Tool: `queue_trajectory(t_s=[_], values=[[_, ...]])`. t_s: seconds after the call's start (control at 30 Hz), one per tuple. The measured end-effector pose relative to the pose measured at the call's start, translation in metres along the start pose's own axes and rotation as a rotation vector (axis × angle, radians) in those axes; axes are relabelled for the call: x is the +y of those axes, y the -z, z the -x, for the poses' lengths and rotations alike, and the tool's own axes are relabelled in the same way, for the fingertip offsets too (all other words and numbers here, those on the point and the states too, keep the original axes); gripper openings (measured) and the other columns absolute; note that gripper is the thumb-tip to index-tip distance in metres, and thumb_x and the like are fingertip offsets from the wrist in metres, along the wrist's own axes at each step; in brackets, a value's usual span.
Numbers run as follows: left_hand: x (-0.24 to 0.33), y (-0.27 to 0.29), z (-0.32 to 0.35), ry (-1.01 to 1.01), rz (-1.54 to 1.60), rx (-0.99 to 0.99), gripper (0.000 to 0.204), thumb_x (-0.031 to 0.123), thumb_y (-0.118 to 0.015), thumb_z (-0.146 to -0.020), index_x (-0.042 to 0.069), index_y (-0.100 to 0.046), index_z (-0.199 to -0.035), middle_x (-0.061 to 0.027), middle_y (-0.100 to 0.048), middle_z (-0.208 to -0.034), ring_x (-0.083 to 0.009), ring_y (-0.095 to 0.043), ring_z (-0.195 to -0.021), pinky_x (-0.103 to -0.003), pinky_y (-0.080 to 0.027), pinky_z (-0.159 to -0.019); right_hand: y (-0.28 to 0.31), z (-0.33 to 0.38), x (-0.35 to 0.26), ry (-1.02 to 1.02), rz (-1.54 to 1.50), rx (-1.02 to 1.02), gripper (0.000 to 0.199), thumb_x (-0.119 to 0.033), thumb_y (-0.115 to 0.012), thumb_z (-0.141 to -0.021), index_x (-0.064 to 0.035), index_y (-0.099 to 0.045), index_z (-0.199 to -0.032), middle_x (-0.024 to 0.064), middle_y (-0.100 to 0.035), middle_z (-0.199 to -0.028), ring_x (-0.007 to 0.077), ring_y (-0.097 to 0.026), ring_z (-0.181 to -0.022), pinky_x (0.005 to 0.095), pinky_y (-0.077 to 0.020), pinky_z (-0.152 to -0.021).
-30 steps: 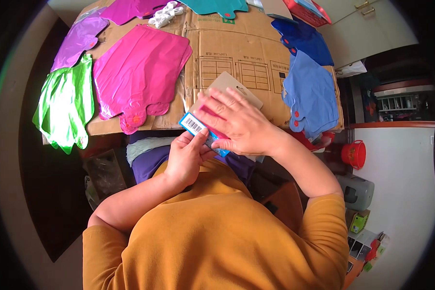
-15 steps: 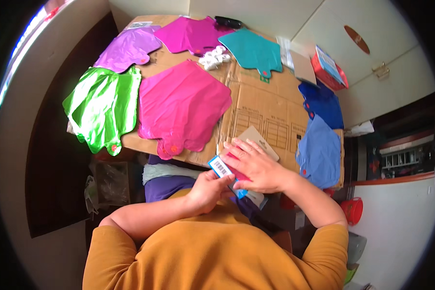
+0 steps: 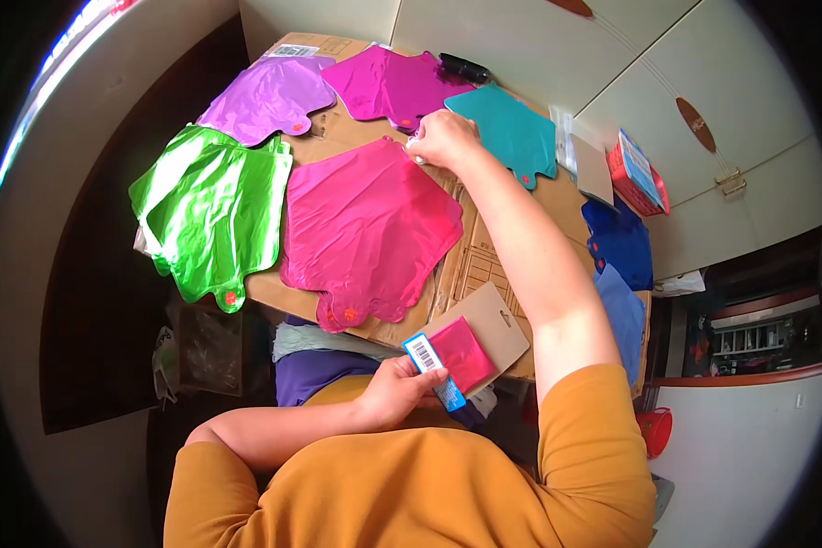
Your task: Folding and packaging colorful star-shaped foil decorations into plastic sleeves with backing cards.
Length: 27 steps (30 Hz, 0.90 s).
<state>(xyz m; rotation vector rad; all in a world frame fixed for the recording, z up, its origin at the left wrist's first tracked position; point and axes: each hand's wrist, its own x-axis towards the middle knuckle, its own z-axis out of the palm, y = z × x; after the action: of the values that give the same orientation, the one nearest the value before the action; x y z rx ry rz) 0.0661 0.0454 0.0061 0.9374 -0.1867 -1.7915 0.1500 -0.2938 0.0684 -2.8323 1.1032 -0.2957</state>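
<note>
My left hand grips a brown cardboard card at its lower corner, thumb on top. On the card lies a folded pink foil piece beside a blue-and-white barcode label. Across the cardboard, my right hand is closed, fingers down, on a white coiled ribbon; only a bit of white shows under the fingertips. Around it lie flat foil balloons: a large pink one nearer me, a magenta one behind and a teal one to the right.
Flat cardboard covers the table. Green and lilac foil balloons lie left, dark blue and light blue ones right. A red basket stands at the back right, before white cabinet doors.
My right hand has left the card and reached forward to the white ribbon coils. The left hand keeps the card, whose pink foil is now uncovered. The view has shifted slightly.
</note>
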Motion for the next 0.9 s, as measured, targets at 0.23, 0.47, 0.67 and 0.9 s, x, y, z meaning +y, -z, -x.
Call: queue_trajectory(t_s=[0.23,0.47,0.67,0.9], values=[[-0.001,0.008,-0.004,0.045,0.085,-0.058,0.021,0.012,-0.057,-0.096,0.003,-0.061,-0.115,-0.0073,-0.067,-0.108,-0.0187,-0.067,-0.095,-0.034,-0.056,-0.085,0.077,0.054,0.037,-0.06,-1.096,-0.14,0.018,-0.017,-0.07,-0.085,-0.0006,-0.067,-0.092,0.0038,-0.067,-0.083,0.0108,-0.061,-0.078,0.0263,-0.0481,-0.072],[-0.008,0.016,-0.009,0.014,0.079,-0.132,0.024,0.011,-0.056,-0.096,0.004,-0.06,-0.118,-0.0104,-0.066,-0.112,-0.026,-0.065,-0.102,-0.043,-0.053,-0.092,0.144,0.228,0.056,-0.227,-1.273,-0.164,0.013,-0.011,-0.069,-0.086,0.0013,-0.067,-0.092,0.0103,-0.07,-0.083,0.0125,-0.067,-0.066,0.0239,-0.0542,-0.062],[-0.018,0.021,-0.012,-0.033,0.048,-0.242,0.021,0.011,-0.057,-0.096,0.004,-0.062,-0.115,-0.0089,-0.067,-0.11,-0.0221,-0.065,-0.102,-0.041,-0.053,-0.093,0.117,0.292,0.04,-0.448,-1.49,-0.112,0.011,-0.007,-0.065,-0.088,0.001,-0.064,-0.095,0.0107,-0.07,-0.085,0.0125,-0.068,-0.068,0.0233,-0.0542,-0.061],[-0.021,0.034,-0.014,-0.072,-0.075,-0.324,0.023,0.011,-0.057,-0.096,0.003,-0.061,-0.117,-0.01,-0.066,-0.112,-0.023,-0.065,-0.104,-0.041,-0.053,-0.093,0.05,0.341,0.025,-0.445,-1.084,-0.261,0.012,-0.008,-0.065,-0.09,0.0025,-0.064,-0.095,0.0034,-0.067,-0.078,0.0042,-0.06,-0.067,0.0195,-0.0499,-0.06]])
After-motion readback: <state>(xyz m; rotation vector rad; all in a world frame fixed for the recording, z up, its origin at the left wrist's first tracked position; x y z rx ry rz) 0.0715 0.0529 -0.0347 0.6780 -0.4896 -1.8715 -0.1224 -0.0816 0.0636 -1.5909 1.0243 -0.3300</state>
